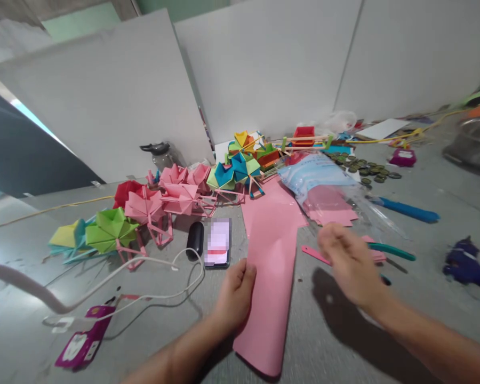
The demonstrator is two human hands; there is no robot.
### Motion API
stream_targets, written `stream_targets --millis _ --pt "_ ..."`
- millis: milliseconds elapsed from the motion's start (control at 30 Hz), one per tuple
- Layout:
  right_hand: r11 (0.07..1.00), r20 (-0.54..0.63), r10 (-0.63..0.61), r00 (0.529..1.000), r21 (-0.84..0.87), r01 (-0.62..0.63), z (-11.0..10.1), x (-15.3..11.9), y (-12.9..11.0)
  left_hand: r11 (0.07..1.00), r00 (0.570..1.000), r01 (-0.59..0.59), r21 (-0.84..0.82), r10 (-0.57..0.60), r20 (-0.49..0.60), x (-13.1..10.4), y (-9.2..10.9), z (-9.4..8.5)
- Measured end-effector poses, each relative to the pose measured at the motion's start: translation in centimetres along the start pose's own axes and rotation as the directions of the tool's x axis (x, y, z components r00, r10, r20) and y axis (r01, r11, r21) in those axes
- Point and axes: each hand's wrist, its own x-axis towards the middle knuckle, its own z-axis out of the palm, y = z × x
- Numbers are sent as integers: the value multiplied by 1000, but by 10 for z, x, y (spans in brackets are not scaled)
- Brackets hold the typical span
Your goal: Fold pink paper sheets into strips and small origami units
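My left hand (pixel 236 293) is closed on the left edge of a long pink paper sheet (pixel 270 298), thumb on top. The sheet is folded over lengthwise, with a rounded bend at its near end. To the right, my right hand (pixel 350 266) hovers above the table, apart from the sheet, its shadow below it. Motion smears its curled fingers, and nothing shows clearly in them. Beneath and behind it lie a pink strip with a small hole (pixel 315 254) and a green-handled tool (pixel 392 250), partly hidden. More flat pink paper (pixel 278 200) lies beyond the folded sheet.
Folded paper models (pixel 144 202) line the back left. A phone (pixel 218 242), black case (pixel 195 240) and white cable (pixel 144 298) lie left. Right are a plastic packet (pixel 316 176), dark discs (pixel 370 169), blue pen-like tool (pixel 408 209) and blue glue-gun-like tool (pixel 470 264). White panels (pixel 264 64) stand behind.
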Motion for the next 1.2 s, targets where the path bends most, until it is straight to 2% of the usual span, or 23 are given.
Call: stream_targets --millis 167,367,467,600,700,867,967,1100,1200 --pt "994 195 81 978 62 -94 28 -8 14 994 999 -37 102 37 -6 -1 -2 0" --pt "983 319 116 941 99 -155 30 -22 17 994 1000 -26 102 26 -1 -3 -5 2" --pt "985 319 125 940 76 -157 30 -25 21 995 1000 -29 100 28 2 -4 -3 3" --pt "989 250 145 957 0 -149 35 -28 29 994 999 -35 101 34 14 -3 0 2" --pt "991 219 129 967 8 -134 37 -29 30 991 998 -55 125 56 -5 -3 1 2" --pt "965 237 144 961 180 -189 38 -23 27 988 998 -69 136 68 12 -4 2 4" --pt "959 246 183 952 169 -228 38 -20 26 991 998 -61 122 58 32 -5 2 5" --pt "955 338 180 924 164 -246 38 -21 25 992 997 -69 107 66 29 -3 0 4" --pt "967 333 173 927 122 -224 36 -23 25 991 998 -65 119 62 32 -1 -2 3"
